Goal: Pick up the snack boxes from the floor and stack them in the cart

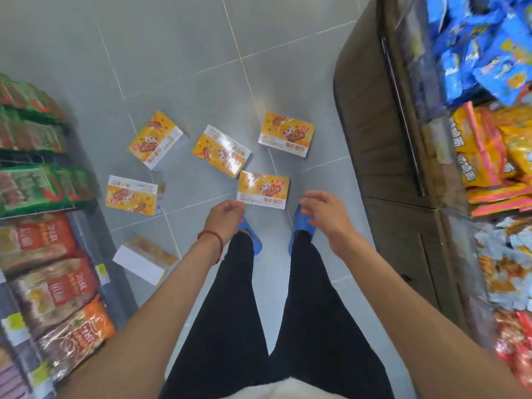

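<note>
I find the scene bright and evenly lit, shadows faint. A soft pale glare patch sits on the glossy grey tiled floor [172, 53] at upper centre. Wide-angle distortion bends the brown cabinet [383, 133] at the right edge. The packaged goods on the left shelves [43, 283] and right-side bags are blurred; the centre is sharper.

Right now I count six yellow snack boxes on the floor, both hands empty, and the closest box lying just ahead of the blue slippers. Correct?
Nearly. The head view shows the left hand touching the edge of the closest box, though the box still lies on the floor; the right hand is empty. The rest stands.
</note>
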